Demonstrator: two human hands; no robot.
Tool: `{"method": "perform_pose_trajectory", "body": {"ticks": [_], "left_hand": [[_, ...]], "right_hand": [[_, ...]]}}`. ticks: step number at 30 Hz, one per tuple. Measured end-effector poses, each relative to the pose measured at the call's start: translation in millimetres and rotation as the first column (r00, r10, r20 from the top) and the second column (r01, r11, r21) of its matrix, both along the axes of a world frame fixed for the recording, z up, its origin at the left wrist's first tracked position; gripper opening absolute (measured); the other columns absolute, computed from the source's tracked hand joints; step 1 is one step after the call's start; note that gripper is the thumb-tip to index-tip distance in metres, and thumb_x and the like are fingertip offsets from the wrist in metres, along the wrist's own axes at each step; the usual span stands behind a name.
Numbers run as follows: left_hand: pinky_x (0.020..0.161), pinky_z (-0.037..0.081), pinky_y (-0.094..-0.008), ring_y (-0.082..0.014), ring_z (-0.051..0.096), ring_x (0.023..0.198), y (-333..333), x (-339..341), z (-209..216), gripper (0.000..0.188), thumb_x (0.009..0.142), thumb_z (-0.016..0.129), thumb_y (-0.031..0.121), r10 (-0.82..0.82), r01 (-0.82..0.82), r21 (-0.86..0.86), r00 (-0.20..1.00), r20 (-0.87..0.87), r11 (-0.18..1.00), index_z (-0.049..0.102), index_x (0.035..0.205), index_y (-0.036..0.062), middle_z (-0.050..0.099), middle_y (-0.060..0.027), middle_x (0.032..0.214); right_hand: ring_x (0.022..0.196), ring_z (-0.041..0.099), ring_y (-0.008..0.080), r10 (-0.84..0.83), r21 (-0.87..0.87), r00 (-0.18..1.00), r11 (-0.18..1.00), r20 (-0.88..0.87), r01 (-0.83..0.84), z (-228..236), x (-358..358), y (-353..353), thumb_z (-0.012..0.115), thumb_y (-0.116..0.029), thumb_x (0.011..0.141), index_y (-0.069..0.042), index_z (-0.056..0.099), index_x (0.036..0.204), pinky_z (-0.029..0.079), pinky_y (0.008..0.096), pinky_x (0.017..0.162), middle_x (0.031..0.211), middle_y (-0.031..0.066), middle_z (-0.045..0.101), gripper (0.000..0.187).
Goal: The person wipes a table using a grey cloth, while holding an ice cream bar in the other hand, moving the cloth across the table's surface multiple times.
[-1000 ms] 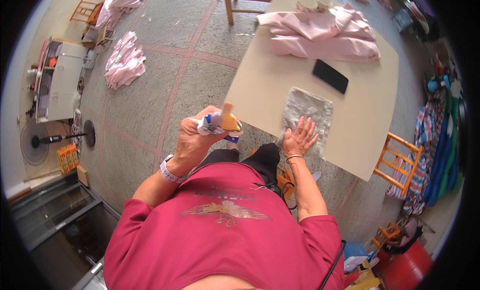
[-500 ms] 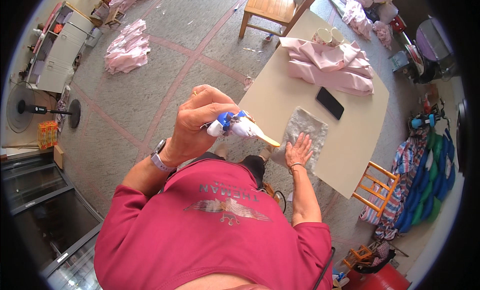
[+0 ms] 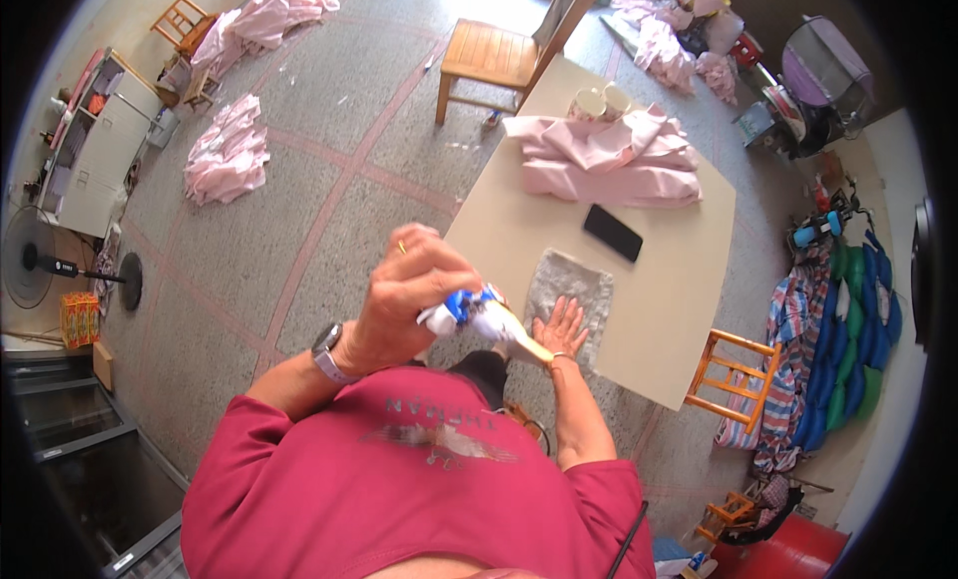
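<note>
Speckled floor surrounds the beige tabletop (image 3: pixel 689 309). I see my left hand (image 3: pixel 409 299) clenched on a white-and-blue tube (image 3: pixel 479 314), raised above the table edge; my right hand (image 3: pixel 559 329) lies flat, released, on grey cloth (image 3: pixel 574 289). Squeezing off-target could smear the nearby phone (image 3: pixel 612 232).

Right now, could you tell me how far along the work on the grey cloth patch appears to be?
Done: the grey cloth patch lies flat on the table, pinned by the right hand. In hand: the left hand holds a squeezed white-and-blue tube with a yellowish nozzle raised above it. Left: nothing visible has been applied to the patch yet, and the pink garments lie untouched beyond the black phone.
</note>
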State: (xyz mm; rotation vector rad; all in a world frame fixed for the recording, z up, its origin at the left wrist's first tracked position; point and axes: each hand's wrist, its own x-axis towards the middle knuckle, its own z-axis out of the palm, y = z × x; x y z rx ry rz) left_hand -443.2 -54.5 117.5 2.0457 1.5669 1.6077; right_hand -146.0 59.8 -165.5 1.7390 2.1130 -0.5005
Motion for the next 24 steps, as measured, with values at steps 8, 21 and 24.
{"method": "perform_pose_trajectory", "body": {"ticks": [8, 21, 24], "left_hand": [[0.083, 0.045, -0.0369, -0.0242, 0.063, 0.083, -24.3, -0.6, -26.2, 0.023, 0.074, 0.076, 0.001, 0.012, -0.002, -0.124, 0.997, 0.081, 0.992, 0.074, 0.096, 0.0067, 0.068, -0.0051, 0.088], [0.079, 0.050, -0.0319, -0.0210, 0.065, 0.090, -86.3, -21.1, -16.4, 0.032, 0.072, 0.076, -0.007, 0.212, -0.154, -0.242, 0.948, 0.237, 0.958, 0.076, 0.101, 0.0065, 0.070, -0.0055, 0.096], [0.079, 0.052, -0.0308, -0.0197, 0.065, 0.091, -91.9, -25.6, -16.1, 0.032, 0.074, 0.076, -0.008, 0.218, -0.159, -0.238, 0.944, 0.247, 0.958, 0.075, 0.103, 0.0056, 0.069, -0.0062, 0.099]], "right_hand": [[0.157, -0.008, 0.0354, 0.028, -0.203, 0.999, 0.979, -0.038, -0.035, 16.2, 10.9, 20.8, 0.068, -0.060, 0.084, -0.019, -0.004, 0.163, 0.010, 0.0678, 0.119, 0.171, 0.0102, -0.011, 0.115], [0.157, -0.008, 0.0337, 0.021, -0.249, 0.999, 0.968, 0.050, -0.008, 35.2, 11.8, 20.8, 0.077, -0.054, 0.082, -0.019, -0.008, 0.163, 0.023, 0.0710, 0.115, 0.170, 0.0096, -0.014, 0.122], [0.156, -0.007, 0.0364, 0.017, -0.243, 0.999, 0.970, 0.028, -0.010, 31.7, 15.9, 21.2, 0.079, -0.049, 0.082, -0.018, -0.009, 0.163, 0.023, 0.0710, 0.115, 0.170, 0.0124, -0.014, 0.123]]}}
